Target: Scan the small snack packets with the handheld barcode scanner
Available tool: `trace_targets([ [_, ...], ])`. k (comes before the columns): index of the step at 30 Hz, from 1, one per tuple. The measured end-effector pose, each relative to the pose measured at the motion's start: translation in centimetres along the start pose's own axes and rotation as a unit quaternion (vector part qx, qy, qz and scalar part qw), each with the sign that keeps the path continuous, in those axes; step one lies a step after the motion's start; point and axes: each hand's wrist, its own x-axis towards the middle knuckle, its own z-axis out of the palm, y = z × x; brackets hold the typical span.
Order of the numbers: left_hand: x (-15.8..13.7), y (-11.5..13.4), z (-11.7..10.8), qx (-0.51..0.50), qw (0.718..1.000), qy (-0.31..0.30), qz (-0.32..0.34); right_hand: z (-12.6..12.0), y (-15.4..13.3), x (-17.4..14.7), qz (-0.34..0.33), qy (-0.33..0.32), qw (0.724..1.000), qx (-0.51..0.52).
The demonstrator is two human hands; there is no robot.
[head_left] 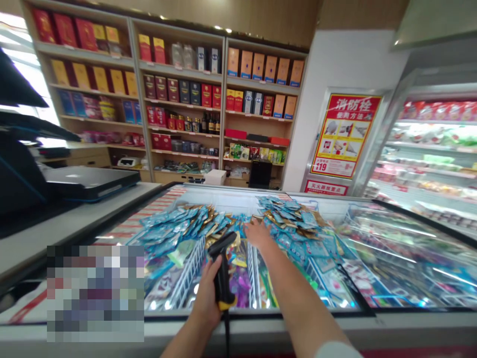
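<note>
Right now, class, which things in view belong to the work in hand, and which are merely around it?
In the work:
- scanner, in the left hand
- packets, by the right hand
- freezer

Merely around:
- poster
- orange boxes

left hand (210, 293): wrapped in a grip, thumb pointing forward, nearer the body | left forearm (191, 334): partly visible, angled forward | right hand (258, 232): farther out, palm down, fingertips unclear | right forearm (292, 293): bare, stretched out, slanting forward and leftward
</note>
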Motion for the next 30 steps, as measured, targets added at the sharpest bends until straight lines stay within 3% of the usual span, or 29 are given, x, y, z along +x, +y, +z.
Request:
trace_targets([
  [3, 0.5, -0.2, 0.3, -0.006, 0.999, -0.040, 0.009, 0.0, 1.4, -3.1, -0.003, -0.009, 1.000, 0.003],
  [8, 3.0, 0.1, 1.7, 0.079, 0.995, -0.063, -0.025, -0.5, 3.5, -6.7, -0.018, -0.022, 0.999, 0.042],
  [11, 5.3, 0.8, 2.8, 0.106, 0.989, -0.087, -0.052, -0.9, 3.7, -7.4, -0.016, -0.015, 0.997, 0.071],
  [16, 8.7, 1.7, 4.0, 0.112, 0.987, -0.115, -0.022, -1.1, 2.8, -7.4, 0.019, 0.009, 0.995, 0.093],
  [21, 11.8, 2.5, 3.6, 0.117, 0.987, -0.107, -0.032, 0.6, 2.7, -7.7, 0.013, 0.085, 0.991, 0.106],
  [25, 13.0, 3.0, 2.7, 0.106, 0.984, -0.138, -0.032, 2.0, 3.7, -7.6, -0.017, 0.134, 0.980, 0.147],
  [28, 12.5, 2.8, 2.2, 0.092, 0.982, -0.163, -0.032, 2.2, 5.2, -6.9, -0.021, 0.230, 0.949, 0.213],
  [30, 11.8, 2.6, 2.2, 0.094, 0.980, -0.174, -0.034, 2.1, 6.4, -6.4, 0.015, 0.303, 0.924, 0.232],
])
